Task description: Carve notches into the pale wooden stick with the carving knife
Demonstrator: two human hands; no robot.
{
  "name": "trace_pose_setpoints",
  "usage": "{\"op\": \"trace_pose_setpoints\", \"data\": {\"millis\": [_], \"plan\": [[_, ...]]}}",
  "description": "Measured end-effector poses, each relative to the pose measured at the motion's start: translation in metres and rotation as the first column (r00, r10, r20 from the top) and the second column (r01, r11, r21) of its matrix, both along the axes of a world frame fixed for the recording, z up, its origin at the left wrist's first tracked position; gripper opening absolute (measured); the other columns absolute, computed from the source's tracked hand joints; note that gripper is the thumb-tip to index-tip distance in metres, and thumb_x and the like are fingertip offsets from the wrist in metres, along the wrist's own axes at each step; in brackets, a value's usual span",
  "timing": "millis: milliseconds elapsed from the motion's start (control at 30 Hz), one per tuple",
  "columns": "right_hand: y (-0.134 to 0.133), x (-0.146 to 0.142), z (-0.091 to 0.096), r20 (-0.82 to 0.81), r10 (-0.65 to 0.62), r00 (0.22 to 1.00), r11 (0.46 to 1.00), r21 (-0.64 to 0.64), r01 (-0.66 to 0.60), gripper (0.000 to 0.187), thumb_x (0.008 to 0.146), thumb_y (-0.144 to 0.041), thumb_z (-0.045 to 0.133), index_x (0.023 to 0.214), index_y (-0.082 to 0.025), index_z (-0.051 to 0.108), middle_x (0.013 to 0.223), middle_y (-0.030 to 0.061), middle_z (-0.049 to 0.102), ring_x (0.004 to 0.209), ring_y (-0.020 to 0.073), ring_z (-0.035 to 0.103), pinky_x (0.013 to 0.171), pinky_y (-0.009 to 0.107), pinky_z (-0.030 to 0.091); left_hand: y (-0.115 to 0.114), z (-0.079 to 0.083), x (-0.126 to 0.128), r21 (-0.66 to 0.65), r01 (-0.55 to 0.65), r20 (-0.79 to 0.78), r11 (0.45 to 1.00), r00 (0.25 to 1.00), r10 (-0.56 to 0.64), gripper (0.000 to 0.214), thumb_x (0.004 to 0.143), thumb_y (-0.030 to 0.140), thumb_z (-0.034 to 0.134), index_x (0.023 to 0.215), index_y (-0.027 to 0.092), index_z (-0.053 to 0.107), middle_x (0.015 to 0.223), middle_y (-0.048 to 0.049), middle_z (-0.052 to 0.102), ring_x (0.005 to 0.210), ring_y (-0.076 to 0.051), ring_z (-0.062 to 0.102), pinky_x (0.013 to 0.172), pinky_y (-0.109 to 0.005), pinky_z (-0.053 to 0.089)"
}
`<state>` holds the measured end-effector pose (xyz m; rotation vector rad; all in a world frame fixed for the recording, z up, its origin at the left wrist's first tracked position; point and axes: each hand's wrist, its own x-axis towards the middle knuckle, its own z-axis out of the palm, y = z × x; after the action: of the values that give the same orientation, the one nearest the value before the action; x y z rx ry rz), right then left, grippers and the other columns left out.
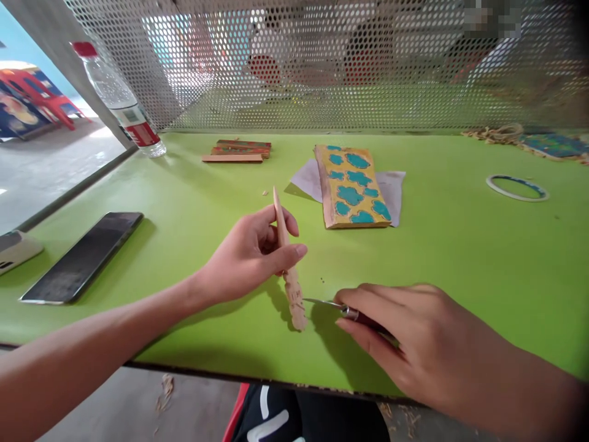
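Over a lime-green tabletop (442, 270), the person's left hand (243, 255) is curling closed around a pale wooden stick (291, 285), with the thumb lying across it and the plain pointed tip rising above the fingers. The stick's carved, notched lower part is hanging below the hand, close to the table surface. The right hand (405, 337) is closing firmly on a carving knife (352, 314) with a dark handle and a metal collar, and its narrow blade (319, 301) is pointing left, with the tip just beside the carved part. A few small wood chips (321, 280) are lying near the blade.

Farther out, a yellow painted board with teal patches (352, 187) is resting on a sheet of grey paper (391, 190), and a small stack of wooden strips (237, 151) is lying to its left. A smartphone (80, 258) is lying near the table's left edge, and a plastic water bottle (119, 101) is standing in the far left corner. To the right, a thin painted ring (516, 188) is lying flat, while curled wood shavings (492, 132) are gathering against a perforated metal screen (322, 61).
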<state>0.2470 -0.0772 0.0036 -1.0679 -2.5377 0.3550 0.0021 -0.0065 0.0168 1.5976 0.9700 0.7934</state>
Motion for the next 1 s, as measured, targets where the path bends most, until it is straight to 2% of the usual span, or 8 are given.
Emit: {"op": "trace_pose_setpoints", "data": {"millis": [200, 367, 567, 667, 767, 900, 1000], "plan": [[-0.001, -0.003, -0.008, 0.025, -0.023, 0.999, 0.997, 0.080, 0.021, 0.016, 0.104, -0.021, 0.049, 0.105, -0.019, 0.065, 0.090, 0.0041, 0.075, 0.067, 0.0179, 0.068, 0.057, 0.035, 0.037, -0.006, 0.003, 0.003, 0.031, -0.029, -0.025, 0.999, 0.999, 0.030, 0.027, 0.083, 0.019, 0.077, 0.095, 0.018, 0.053, 0.063, 0.0095, 0.050, 0.051, -0.006, 0.049, 0.046, -0.018, 0.043], [-0.003, -0.006, -0.010, 0.050, -0.040, 0.998, 0.977, 0.210, 0.029, 0.018, 0.103, -0.017, 0.048, 0.102, -0.017, 0.066, 0.094, 0.0066, 0.077, 0.058, 0.0170, 0.064, 0.052, 0.037, 0.034, -0.007, 0.004, 0.005, 0.061, -0.054, -0.053, 0.997, 0.997, 0.057, 0.026, 0.083, 0.018, 0.076, 0.095, 0.018, 0.053, 0.064, 0.0091, 0.050, 0.052, -0.007, 0.050, 0.046, -0.019, 0.042], [-0.014, -0.009, -0.011, 0.179, -0.015, 0.984, 0.943, 0.331, -0.045, 0.027, 0.087, -0.001, 0.047, 0.093, -0.017, 0.069, 0.088, 0.0071, 0.077, 0.053, 0.0197, 0.060, 0.048, 0.039, 0.030, -0.008, 0.003, 0.007, 0.086, -0.073, -0.062, 0.994, 0.995, 0.078, 0.024, 0.084, 0.019, 0.074, 0.094, 0.019, 0.053, 0.064, 0.0086, 0.050, 0.051, -0.008, 0.049, 0.046, -0.020, 0.041], [-0.016, -0.009, -0.011, 0.157, -0.015, 0.987, 0.972, 0.235, -0.022, 0.024, 0.092, -0.005, 0.046, 0.089, -0.020, 0.065, 0.091, 0.0073, 0.076, 0.053, 0.0192, 0.060, 0.047, 0.039, 0.031, -0.010, 0.005, 0.007, 0.112, -0.078, -0.075, 0.991, 0.993, 0.086, 0.022, 0.085, 0.021, 0.073, 0.094, 0.019, 0.053, 0.064, 0.0080, 0.050, 0.052, -0.008, 0.050, 0.046, -0.021, 0.042], [-0.015, -0.009, -0.008, 0.081, -0.060, 0.995, 0.998, 0.034, 0.058, 0.021, 0.099, -0.014, 0.046, 0.086, -0.022, 0.060, 0.089, 0.0058, 0.074, 0.054, 0.0180, 0.061, 0.050, 0.038, 0.034, -0.012, 0.007, 0.007, 0.126, -0.080, -0.088, 0.989, 0.992, 0.092, 0.022, 0.084, 0.021, 0.073, 0.094, 0.019, 0.053, 0.065, 0.0074, 0.051, 0.053, -0.008, 0.051, 0.047, -0.021, 0.042], [-0.011, -0.008, 0.000, 0.019, -0.109, 0.994, 0.969, -0.222, 0.111, 0.023, 0.102, -0.021, 0.049, 0.080, -0.024, 0.056, 0.075, 0.0008, 0.068, 0.058, 0.0166, 0.063, 0.053, 0.034, 0.038, -0.015, 0.007, 0.008, 0.157, -0.086, -0.100, 0.984, 0.990, 0.102, 0.021, 0.085, 0.023, 0.072, 0.093, 0.019, 0.054, 0.065, 0.0068, 0.051, 0.053, -0.008, 0.051, 0.046, -0.020, 0.041], [-0.006, -0.007, 0.005, -0.009, -0.127, 0.992, 0.936, -0.331, 0.117, 0.021, 0.101, -0.022, 0.053, 0.081, -0.024, 0.060, 0.070, -0.0009, 0.067, 0.055, 0.0147, 0.059, 0.051, 0.030, 0.037, -0.015, 0.007, 0.008, 0.170, -0.088, -0.107, 0.982, 0.989, 0.107, 0.020, 0.086, 0.022, 0.071, 0.094, 0.019, 0.053, 0.065, 0.0068, 0.051, 0.053, -0.008, 0.051, 0.047, -0.020, 0.041]]}}
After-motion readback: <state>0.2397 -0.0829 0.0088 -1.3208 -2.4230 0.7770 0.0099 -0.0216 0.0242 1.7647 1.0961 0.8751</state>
